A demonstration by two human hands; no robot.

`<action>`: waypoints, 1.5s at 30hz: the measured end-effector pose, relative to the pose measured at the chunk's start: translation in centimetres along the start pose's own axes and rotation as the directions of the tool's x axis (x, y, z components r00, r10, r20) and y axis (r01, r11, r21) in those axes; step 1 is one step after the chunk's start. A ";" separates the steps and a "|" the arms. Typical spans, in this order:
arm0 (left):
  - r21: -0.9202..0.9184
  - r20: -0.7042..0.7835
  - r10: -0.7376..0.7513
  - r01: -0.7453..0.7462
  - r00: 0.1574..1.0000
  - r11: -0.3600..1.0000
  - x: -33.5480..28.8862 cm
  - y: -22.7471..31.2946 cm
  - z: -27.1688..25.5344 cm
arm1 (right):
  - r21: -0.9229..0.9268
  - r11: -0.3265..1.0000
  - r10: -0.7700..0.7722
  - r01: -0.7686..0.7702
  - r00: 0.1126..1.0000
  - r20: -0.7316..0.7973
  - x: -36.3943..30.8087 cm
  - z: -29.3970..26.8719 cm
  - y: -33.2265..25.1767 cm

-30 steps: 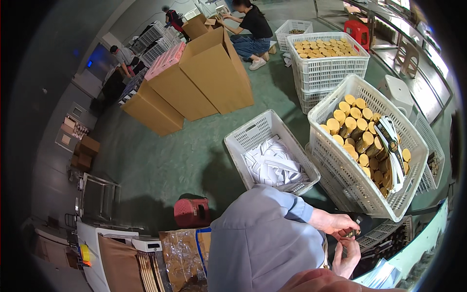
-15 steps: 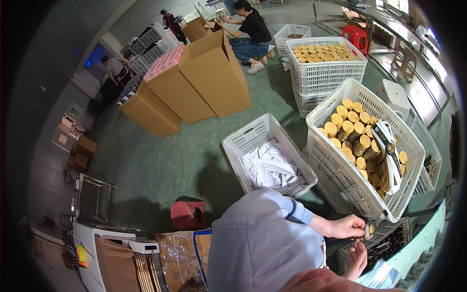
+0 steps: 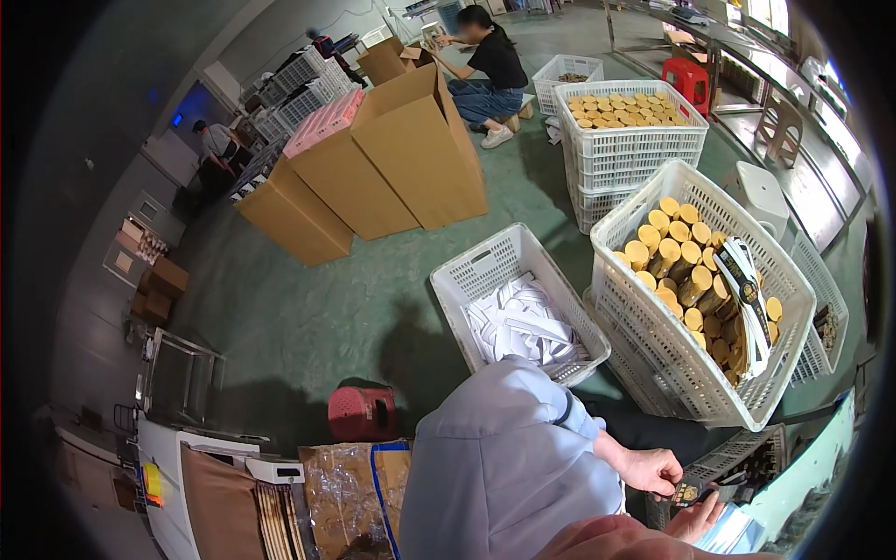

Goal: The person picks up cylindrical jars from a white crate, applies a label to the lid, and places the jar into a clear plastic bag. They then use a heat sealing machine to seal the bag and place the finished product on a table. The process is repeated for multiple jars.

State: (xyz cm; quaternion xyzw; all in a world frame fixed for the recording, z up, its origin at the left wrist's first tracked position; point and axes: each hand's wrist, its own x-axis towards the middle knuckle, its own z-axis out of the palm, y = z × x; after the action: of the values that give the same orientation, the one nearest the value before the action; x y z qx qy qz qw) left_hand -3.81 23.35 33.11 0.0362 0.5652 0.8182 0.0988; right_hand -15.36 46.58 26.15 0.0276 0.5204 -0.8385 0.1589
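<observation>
Since the frame a second ago, both hands have drawn in closer to the body and sit lower in the view, while the big white crate of gold-capped tubes (image 3: pixel 695 280) has slid up and to the right of them. At the bottom right, below that crate, the left hand (image 3: pixel 653 469) comes out of a grey sleeve (image 3: pixel 509 467) with fingers curled and pinched on a small dark round piece with gold marks (image 3: pixel 688 492). The right hand (image 3: pixel 695 516) lies just under that piece, palm up and fingers loosely open, touching or nearly touching it; which one cannot be told. Inside the crate the gold-topped tubes stand packed upright, with a black and white printed strip (image 3: pixel 747 289) lying across them on the side away from the hands. Left of the crate stands a smaller white basket (image 3: pixel 467 280) holding folded white sheets. Behind the crate, a stack of white crates (image 3: pixel 635 159) carries a flat layer of gold lids. Further left of the crate, tall brown cartons (image 3: pixel 411 159) stand on the green floor, and a red stool (image 3: pixel 362 413) sits near the sleeve.
</observation>
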 end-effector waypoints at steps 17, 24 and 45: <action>-0.004 0.161 -0.207 0.210 0.965 0.978 3.6 0.2 2.2 | -0.489 0.816 -0.411 0.309 0.904 -0.115 -7.5 5.4 -9.8; 0.047 0.359 -0.381 0.391 0.852 0.919 4.7 -0.1 7.2 | -0.501 0.845 -0.422 0.187 0.808 -0.410 -14.4 2.2 -12.1; -0.042 0.098 -0.038 0.042 0.994 0.998 3.2 -0.3 5.1 | -0.465 0.877 -0.286 0.123 0.911 -0.298 -7.6 -2.2 -6.7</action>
State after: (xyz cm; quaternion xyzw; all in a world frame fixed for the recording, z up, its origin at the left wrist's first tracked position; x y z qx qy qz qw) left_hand -6.00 28.76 34.47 0.0624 0.5421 0.8256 0.1433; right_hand -10.39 53.05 32.53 0.0875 0.7148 -0.6933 -0.0275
